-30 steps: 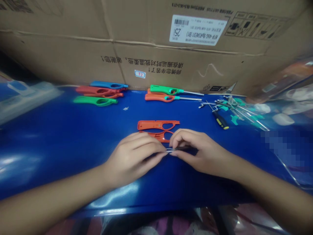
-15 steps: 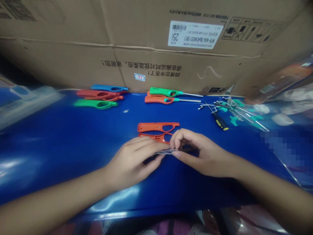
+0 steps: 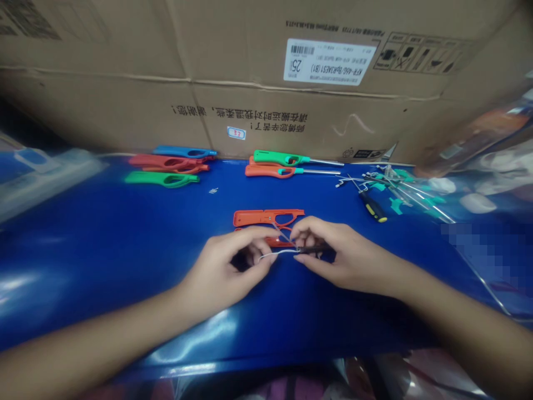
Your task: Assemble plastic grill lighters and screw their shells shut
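Between the thumb and fingers of my left hand (image 3: 225, 261) is the end of a thin white wire (image 3: 281, 251). My right hand (image 3: 350, 250) pinches a small dark stick-like part (image 3: 313, 249), from which the wire runs; the palm hides its far end. A second thin strand (image 3: 283, 234) slants up and left from the same part. Just beyond my fingers lie two halves of an orange lighter shell, the far half (image 3: 250, 218) in full view and the near half (image 3: 280, 242) partly covered by my left hand.
Green (image 3: 270, 157) and orange (image 3: 264, 170) lighters with metal tubes lie along a cardboard box (image 3: 233, 55). Several coloured lighter handles (image 3: 166, 162) are stacked at left. At right are a screwdriver (image 3: 373, 208) and a pile of metal tubes with teal parts (image 3: 397, 186).
My left fingers have drawn back and opened out slightly, keeping the white wire. The strands have spread apart, and the dark part in my right hand shows more clearly.
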Tool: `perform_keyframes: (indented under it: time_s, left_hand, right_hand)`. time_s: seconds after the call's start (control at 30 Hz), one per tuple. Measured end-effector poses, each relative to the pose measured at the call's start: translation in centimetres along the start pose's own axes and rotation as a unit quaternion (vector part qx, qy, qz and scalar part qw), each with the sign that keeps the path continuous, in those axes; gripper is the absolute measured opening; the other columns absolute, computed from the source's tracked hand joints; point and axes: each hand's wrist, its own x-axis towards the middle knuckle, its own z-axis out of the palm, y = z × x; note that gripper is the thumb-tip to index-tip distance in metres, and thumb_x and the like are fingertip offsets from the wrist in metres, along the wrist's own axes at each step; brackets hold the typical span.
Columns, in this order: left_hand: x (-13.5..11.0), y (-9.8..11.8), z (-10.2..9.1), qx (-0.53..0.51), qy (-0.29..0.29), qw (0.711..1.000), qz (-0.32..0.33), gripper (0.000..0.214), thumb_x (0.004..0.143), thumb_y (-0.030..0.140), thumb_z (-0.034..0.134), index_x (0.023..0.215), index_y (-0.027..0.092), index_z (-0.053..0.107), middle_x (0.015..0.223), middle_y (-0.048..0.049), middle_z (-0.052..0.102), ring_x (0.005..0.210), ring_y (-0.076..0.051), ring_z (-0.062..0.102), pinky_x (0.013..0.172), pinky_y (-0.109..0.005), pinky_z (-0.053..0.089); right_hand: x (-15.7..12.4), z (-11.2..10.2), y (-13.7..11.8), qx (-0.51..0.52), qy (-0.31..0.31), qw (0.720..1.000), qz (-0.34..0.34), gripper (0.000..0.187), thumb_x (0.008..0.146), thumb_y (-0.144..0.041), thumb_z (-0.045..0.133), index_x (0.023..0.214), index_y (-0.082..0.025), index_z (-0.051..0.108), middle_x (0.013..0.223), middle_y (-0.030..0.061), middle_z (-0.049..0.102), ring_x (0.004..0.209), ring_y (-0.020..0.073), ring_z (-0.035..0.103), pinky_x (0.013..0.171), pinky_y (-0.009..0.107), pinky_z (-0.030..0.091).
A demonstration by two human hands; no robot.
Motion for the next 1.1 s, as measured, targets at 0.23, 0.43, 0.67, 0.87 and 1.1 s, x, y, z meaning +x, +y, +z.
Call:
perform_keyframes:
  time_s: [0.23,0.43,0.67,0.87,1.1]
  left_hand:
    - [0.4,-0.5,0.2,-0.168,0.023,0.981,-0.089,0.05,0.089,0.019,0.069,0.133,0.02,0.045,0.086,-0.0017,0.068,0.066,-0.01,0.066,0.064,-0.022,0.059]
    - [0.0,-0.6,0.2,-0.073,0.008,0.997,-0.019,0.056,0.083,0.013,0.074,0.134,0.022,0.053,0.123,-0.0106,0.063,0.086,-0.012,0.067,0.085,-0.03,0.062]
    - [0.5,-0.3,-0.8,0.094,0.014,0.993,0.07,0.012,0.09,0.017,0.072,0.101,0.02,0.075,0.098,-0.0027,0.076,0.091,-0.014,0.071,0.084,-0.023,0.058]
    - [0.9,-1.5,-0.9,0.13,0.0,0.99,0.062,0.015,0.092,0.02,0.07,0.106,0.021,0.076,0.101,-0.0027,0.076,0.092,-0.014,0.071,0.084,-0.023,0.056]
    - [1.4,-2.4,-1.2,0.173,-0.011,0.98,0.096,0.022,0.096,0.019,0.064,0.115,0.017,0.073,0.109,-0.0069,0.076,0.099,-0.018,0.07,0.089,-0.029,0.056]
  right_hand:
    - [0.3,-0.4,0.6,-0.08,0.054,0.995,-0.025,0.008,0.098,-0.024,0.056,0.102,-0.022,0.063,0.094,0.0012,0.07,0.079,0.0127,0.063,0.071,0.025,0.047]
    - [0.3,-0.3,1.1,-0.142,0.047,0.989,-0.009,0.016,0.1,-0.025,0.052,0.11,-0.021,0.064,0.104,0.0032,0.074,0.089,0.0164,0.068,0.079,0.029,0.049]
    - [-0.2,-1.4,0.8,-0.167,-0.014,0.984,-0.054,0.022,0.104,-0.027,0.046,0.113,-0.022,0.066,0.112,0.003,0.071,0.104,0.0186,0.065,0.087,0.032,0.048]
    - [-0.3,-2.1,1.0,-0.105,-0.058,0.992,-0.041,0.018,0.1,-0.026,0.054,0.116,-0.023,0.061,0.112,0.0025,0.066,0.096,0.0156,0.06,0.084,0.029,0.046]
    - [0.0,-2.5,1.4,-0.088,-0.036,0.995,-0.026,0.013,0.098,-0.021,0.054,0.107,-0.019,0.062,0.095,0.003,0.065,0.081,0.0144,0.058,0.073,0.027,0.045]
